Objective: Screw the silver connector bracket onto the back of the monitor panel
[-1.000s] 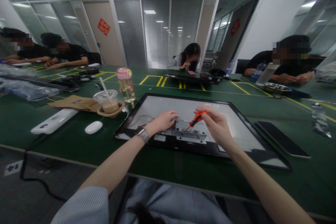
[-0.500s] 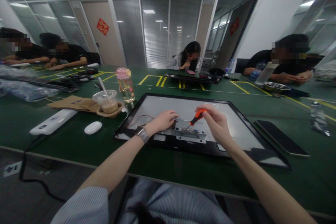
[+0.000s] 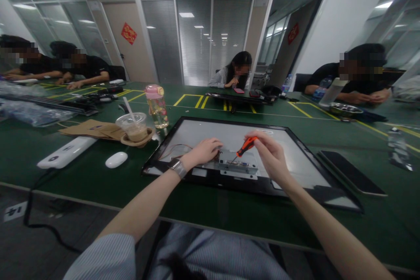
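A large flat panel with a black frame (image 3: 295,148) lies on the green table. On its near middle part sits a metal bracket (image 3: 241,169) with small connectors along it. My right hand (image 3: 269,151) is closed round the handle of an orange and black screwdriver (image 3: 246,146), whose tip points down at the bracket. My left hand (image 3: 205,150) rests on the panel at the bracket's left edge, fingers bent together; what lies under its fingertips is hidden. Thin wires (image 3: 172,149) run on the panel left of that hand.
Left of the panel are an iced drink cup (image 3: 134,127), a pink-lidded bottle (image 3: 156,107), a white mouse (image 3: 116,159) and a white power strip (image 3: 67,152). A black phone (image 3: 351,172) lies to the right. Several people sit across the table.
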Tool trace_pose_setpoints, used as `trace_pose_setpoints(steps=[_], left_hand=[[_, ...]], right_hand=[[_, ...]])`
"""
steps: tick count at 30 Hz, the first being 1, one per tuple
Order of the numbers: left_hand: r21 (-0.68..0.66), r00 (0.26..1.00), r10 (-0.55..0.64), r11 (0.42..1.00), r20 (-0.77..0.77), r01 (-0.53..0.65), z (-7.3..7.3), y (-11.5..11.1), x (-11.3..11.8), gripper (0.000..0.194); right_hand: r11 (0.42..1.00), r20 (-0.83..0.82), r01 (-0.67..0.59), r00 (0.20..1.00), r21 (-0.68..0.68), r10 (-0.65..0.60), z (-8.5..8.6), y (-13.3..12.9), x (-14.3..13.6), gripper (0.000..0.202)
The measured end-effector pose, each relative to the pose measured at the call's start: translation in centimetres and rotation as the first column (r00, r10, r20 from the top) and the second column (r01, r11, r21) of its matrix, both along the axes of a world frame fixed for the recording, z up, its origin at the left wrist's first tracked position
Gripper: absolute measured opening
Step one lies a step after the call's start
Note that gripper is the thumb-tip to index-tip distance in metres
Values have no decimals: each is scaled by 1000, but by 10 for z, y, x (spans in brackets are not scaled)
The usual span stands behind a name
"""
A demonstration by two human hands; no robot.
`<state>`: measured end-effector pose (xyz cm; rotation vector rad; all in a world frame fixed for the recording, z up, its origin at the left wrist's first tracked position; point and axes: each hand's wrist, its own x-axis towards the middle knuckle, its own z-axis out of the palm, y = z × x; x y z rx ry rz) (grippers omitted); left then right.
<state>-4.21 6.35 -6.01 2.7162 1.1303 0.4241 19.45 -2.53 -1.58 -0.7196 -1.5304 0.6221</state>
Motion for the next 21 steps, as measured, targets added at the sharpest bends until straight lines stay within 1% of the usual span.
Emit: trace_pose_setpoints(steps=[3,5,9,11,13,17,19,21], left_hand=[[6,1000,3,1000,-11,-3,0,0,1,37],[14,1000,7,1000,-18,-7,1,0,1,37],[5,1000,12,1000,-13,-12,3,-2,2,37],[-1,1000,15,1000,-16,-15,4,-3,1,37],[-4,1000,15,1000,-21,-15,4,-3,1,37],[1,1000,14,1000,-26,-14,2,-1,1,37],[6,999,15,1000,-29,-15,1,0,1,38],[6,999,14,1000,-33,-14,1,-1,1,38]], right_hand=[[998,-39,37,999,45,-35,-1,2,0,11],[998,-42,54,998,42,-53,-1,2,0,12],[998,3,64,998,13,-64,0,-1,0,24],[999,32,53,998,5,-53,0,-2,1,26],[1000,33,30,999,4,-31,-1,-1,1,23],[1000,-36,-7,999,14,7,-4,4,1,12],[1000,-32,14,999,-12,-14,-4,5,2,16],[998,3,58,998,-30,-58,-3,5,2,24]])
